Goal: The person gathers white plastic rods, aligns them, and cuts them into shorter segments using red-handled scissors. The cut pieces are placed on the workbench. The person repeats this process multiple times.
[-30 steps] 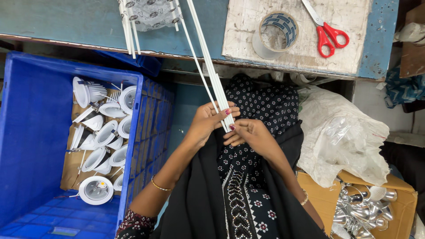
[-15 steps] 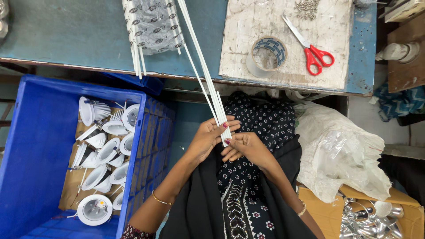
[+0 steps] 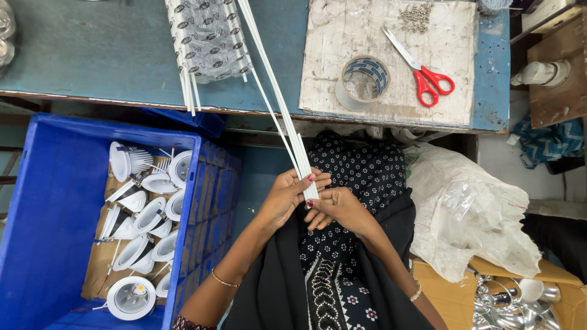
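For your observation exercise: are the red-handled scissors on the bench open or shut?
Shut. The scissors lie flat on the white board; their blades show as one closed strip, handles together.

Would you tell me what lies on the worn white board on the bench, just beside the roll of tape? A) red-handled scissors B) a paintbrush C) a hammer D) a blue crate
A: the red-handled scissors lie open-bladed on the white board, just right of the roll of tape, with no hand on them.

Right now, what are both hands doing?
Left hand: closed on the thin white strips.
Right hand: closed on the same strips' near end.
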